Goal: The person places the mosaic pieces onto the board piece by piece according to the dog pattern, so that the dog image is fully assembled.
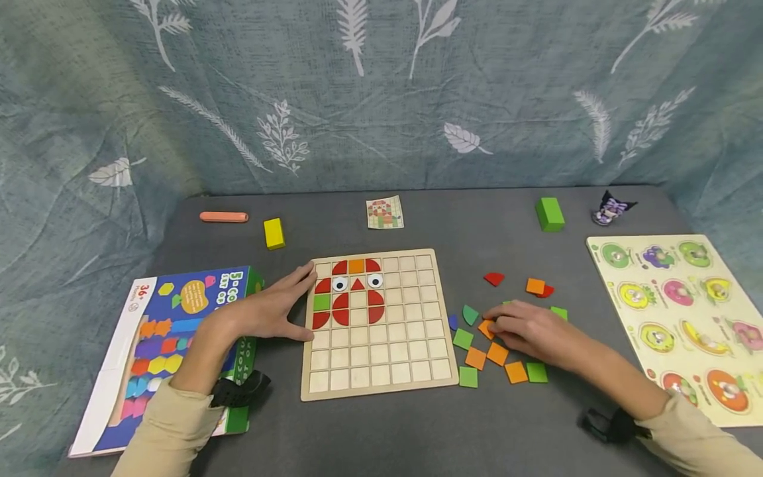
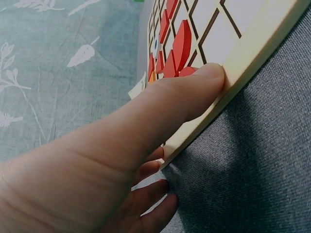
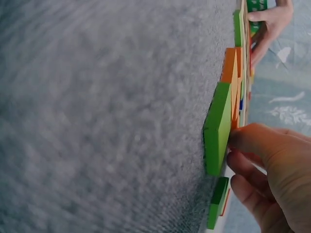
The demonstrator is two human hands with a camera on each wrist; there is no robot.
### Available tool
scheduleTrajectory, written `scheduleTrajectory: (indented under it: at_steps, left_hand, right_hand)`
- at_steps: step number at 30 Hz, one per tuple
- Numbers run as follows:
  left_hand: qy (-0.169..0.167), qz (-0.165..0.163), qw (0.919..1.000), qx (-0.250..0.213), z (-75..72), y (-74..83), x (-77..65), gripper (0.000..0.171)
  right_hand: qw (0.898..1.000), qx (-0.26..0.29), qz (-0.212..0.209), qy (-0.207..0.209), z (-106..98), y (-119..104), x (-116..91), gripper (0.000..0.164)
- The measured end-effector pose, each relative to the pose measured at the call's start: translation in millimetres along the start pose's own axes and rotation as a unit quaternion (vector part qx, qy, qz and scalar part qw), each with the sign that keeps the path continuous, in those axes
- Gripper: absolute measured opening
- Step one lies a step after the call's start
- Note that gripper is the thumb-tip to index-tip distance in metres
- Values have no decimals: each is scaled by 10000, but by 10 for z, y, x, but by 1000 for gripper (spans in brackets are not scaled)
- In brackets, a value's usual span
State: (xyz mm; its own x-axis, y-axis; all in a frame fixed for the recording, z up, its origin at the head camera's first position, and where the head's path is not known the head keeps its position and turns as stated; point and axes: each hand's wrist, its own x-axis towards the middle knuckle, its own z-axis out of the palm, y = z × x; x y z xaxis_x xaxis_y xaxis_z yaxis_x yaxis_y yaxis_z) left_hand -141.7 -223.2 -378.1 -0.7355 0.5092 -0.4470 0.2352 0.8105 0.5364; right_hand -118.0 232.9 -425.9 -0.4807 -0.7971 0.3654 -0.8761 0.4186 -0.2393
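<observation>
Grid board (image 1: pixel 379 354) — red pieces (image 1: pixel 340 301) inside, upper left.

The grid board (image 1: pixel 371 354) at centre looks like smooth, matt wood; the table (image 1: pixel 369 434) surface below, matt woven cloth; the backdrop (image 1: pixel 381 132) above, creased cloth.

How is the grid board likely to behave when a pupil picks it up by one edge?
The grid board would likely stay stiff: it lies flat, with straight, solid-looking edges. It seems unlikely to roll, being broad and thin. Its red pieces might slide if it tips, as they appear simply laid in shallow cells.
</observation>
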Motion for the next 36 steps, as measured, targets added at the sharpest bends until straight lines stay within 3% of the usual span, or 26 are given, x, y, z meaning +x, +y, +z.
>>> scheduleTrajectory:
  at_steps: [11, 16, 20, 30, 36]
  left_hand:
    - [51, -6, 9999, 88, 3, -2, 9, 107]
    - [47, 106, 9999, -11, 22, 0, 0, 106]
    - [91, 92, 9999, -40, 25, -15, -15, 106]
    - [85, 11, 10000, -10, 10, -39, -26, 107]
    - [20, -32, 10000, 46, 3, -16, -13, 106]
  right_hand:
    - [9985, 186, -456, 227, 39, 96, 38, 21]
    - [9929, 669, -660, 728, 19, 109, 128, 22]
    - [9891, 905, -670, 945, 33, 13, 385, 20]
    - [9963, 206, -838, -5, 434, -394, 1341, 10]
    - [9967, -12, -778, -233, 579, -443, 1703, 8]
